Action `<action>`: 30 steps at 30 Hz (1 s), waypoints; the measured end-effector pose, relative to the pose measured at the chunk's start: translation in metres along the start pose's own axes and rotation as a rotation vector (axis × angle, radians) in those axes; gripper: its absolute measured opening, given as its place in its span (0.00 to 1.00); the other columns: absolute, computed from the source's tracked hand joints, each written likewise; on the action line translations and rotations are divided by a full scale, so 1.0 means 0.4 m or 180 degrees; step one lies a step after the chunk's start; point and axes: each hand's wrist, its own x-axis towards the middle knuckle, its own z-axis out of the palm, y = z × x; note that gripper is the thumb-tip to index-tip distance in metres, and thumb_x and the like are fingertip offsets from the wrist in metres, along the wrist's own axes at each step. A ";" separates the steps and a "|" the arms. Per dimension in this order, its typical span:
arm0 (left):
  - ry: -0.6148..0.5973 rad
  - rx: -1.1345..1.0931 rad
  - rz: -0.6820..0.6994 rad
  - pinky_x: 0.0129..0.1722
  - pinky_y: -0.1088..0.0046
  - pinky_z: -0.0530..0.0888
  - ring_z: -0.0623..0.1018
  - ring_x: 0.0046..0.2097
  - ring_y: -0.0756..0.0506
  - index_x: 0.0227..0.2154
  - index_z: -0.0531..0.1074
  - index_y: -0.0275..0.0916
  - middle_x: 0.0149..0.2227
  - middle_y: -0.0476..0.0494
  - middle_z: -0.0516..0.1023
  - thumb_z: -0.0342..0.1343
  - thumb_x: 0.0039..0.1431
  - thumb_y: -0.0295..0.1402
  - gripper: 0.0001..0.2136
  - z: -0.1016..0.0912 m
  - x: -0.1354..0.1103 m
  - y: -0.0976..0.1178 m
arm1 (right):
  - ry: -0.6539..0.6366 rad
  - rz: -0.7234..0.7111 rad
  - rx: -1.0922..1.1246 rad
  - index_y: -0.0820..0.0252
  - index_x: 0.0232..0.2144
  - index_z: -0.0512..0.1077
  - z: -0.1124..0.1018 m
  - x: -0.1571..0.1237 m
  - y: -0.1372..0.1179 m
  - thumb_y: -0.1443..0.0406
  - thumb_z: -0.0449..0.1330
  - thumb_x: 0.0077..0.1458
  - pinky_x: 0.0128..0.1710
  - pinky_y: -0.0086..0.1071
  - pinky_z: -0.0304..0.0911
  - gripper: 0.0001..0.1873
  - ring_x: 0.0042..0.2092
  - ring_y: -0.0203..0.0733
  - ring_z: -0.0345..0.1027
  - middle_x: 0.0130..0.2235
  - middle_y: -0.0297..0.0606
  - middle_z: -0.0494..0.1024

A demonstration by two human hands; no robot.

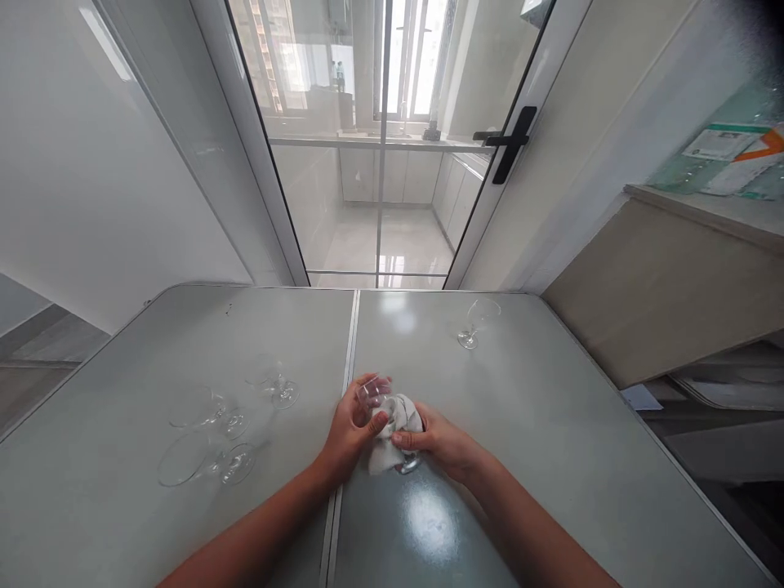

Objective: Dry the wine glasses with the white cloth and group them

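Near the middle of the table, my left hand (352, 420) is closed around the bowl of a clear stemmed glass (372, 394). A crumpled white cloth (401, 415) wraps the middle of that glass, and my right hand (438, 441) grips it with the thumb on top. The glass lies tilted, its round foot showing below the cloth; its stem is hidden. Left of my hands stand several clear stemmed glasses, the nearest being one glass (238, 464) and another glass (285, 394). A lone stemmed glass (469, 338) stands at the far right.
The grey-green table (520, 490) has a metal seam (351, 327) down its middle. Beyond its far edge is a glass door (380, 147) with a black handle (513, 145). A shelf unit (674, 278) with plastic-wrapped packets (728, 155) stands on the right.
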 end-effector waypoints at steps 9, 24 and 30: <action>0.0056 0.0147 0.0507 0.61 0.56 0.70 0.76 0.59 0.37 0.59 0.64 0.43 0.56 0.34 0.77 0.70 0.55 0.37 0.30 0.002 -0.008 -0.012 | 0.0928 -0.0902 -0.2055 0.59 0.46 0.73 0.034 0.011 0.033 0.60 0.61 0.61 0.45 0.40 0.64 0.13 0.39 0.46 0.67 0.38 0.40 0.76; -0.0301 -0.0575 0.0228 0.56 0.54 0.75 0.79 0.56 0.33 0.58 0.66 0.41 0.57 0.29 0.75 0.73 0.50 0.43 0.35 -0.016 0.012 -0.017 | 0.0381 -0.0383 -0.1586 0.60 0.44 0.74 0.005 0.006 0.018 0.54 0.63 0.59 0.38 0.34 0.62 0.17 0.38 0.45 0.68 0.39 0.42 0.78; -0.0060 -0.0675 0.0277 0.54 0.56 0.77 0.78 0.57 0.34 0.56 0.66 0.42 0.57 0.31 0.75 0.74 0.49 0.38 0.33 -0.023 0.022 -0.007 | 0.1315 -0.1299 -0.3060 0.60 0.38 0.74 0.019 0.029 0.042 0.64 0.58 0.58 0.37 0.35 0.58 0.08 0.33 0.43 0.63 0.33 0.40 0.76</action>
